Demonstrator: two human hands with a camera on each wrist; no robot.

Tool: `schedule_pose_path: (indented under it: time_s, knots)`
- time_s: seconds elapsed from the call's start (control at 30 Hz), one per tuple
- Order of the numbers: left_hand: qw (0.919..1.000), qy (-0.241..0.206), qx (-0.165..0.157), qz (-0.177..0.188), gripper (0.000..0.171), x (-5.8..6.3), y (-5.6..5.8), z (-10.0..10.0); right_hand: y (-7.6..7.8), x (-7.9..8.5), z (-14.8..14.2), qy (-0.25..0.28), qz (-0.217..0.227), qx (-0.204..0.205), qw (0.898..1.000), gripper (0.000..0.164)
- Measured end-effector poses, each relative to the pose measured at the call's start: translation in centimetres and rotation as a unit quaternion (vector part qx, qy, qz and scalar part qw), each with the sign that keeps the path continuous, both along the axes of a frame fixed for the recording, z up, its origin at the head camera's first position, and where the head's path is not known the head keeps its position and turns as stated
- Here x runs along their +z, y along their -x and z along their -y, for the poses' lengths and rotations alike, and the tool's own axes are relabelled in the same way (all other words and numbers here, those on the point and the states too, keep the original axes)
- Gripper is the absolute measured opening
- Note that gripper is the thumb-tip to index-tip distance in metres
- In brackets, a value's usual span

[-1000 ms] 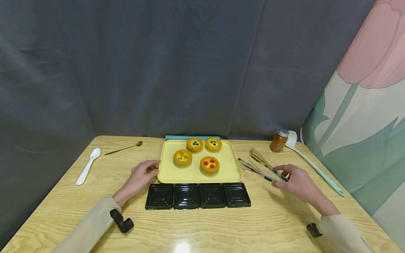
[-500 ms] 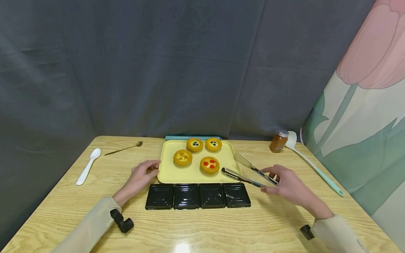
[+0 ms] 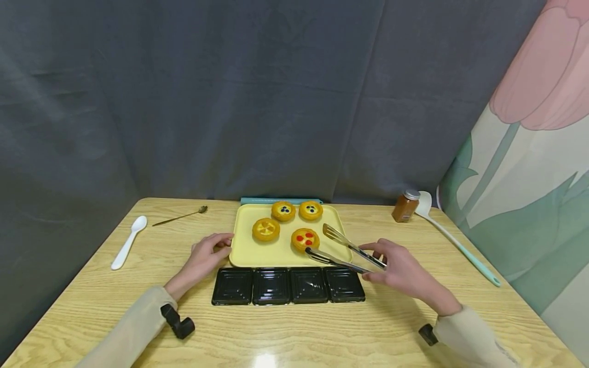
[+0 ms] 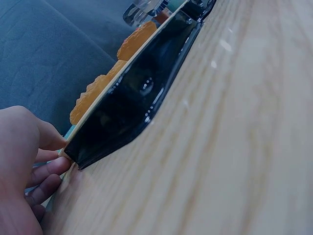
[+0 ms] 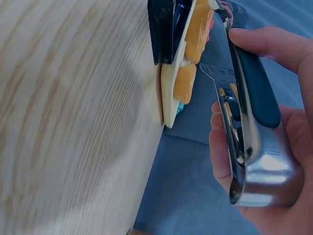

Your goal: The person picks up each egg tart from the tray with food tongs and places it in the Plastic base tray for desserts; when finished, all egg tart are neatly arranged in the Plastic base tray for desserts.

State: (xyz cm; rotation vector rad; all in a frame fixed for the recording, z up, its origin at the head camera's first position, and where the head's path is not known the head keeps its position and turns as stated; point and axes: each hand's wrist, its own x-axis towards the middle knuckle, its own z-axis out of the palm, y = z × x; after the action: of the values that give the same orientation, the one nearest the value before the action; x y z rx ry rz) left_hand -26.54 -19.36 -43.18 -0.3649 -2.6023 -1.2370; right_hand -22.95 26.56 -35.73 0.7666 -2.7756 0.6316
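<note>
Jutting left from the right hand (image 3: 393,267), tongs (image 3: 344,263) face the red-dotted tart (image 3: 304,238).

Tarts (image 3: 305,239) lie on the tray (image 3: 246,256) behind containers (image 3: 271,286).

A hand could pass over the worktop (image 3: 294,332) nearer the person than the right fingers (image 3: 371,246), or between them and the amber jar (image 3: 405,206) standing beyond; farther right lies the green-handled turner (image 3: 461,248). On their left, the spread tongs (image 3: 356,249) and the low black containers (image 3: 309,285) crowd the way, with the red-topped tart (image 3: 305,239) at the nearer tip. The yellow tray (image 3: 276,254) walls off the left fingers' (image 3: 223,237) right; passage runs leftward toward the white spoon (image 3: 128,246).
</note>
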Motion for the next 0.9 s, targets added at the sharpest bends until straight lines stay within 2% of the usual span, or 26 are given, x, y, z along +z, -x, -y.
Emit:
schedule_pose_path:
  time_s: [0.5,0.9]
  knots:
    - [1.0,0.002,0.003,0.0,0.039,0.0,0.0,0.0,1.7,-0.5,1.9,-0.003,0.011,0.003,1.0,0.054]
    - [1.0,0.0,0.004,0.004,0.039,0.0,0.0,-0.1,2.2,-0.7,2.7,0.001,0.016,0.011,1.0,0.051]
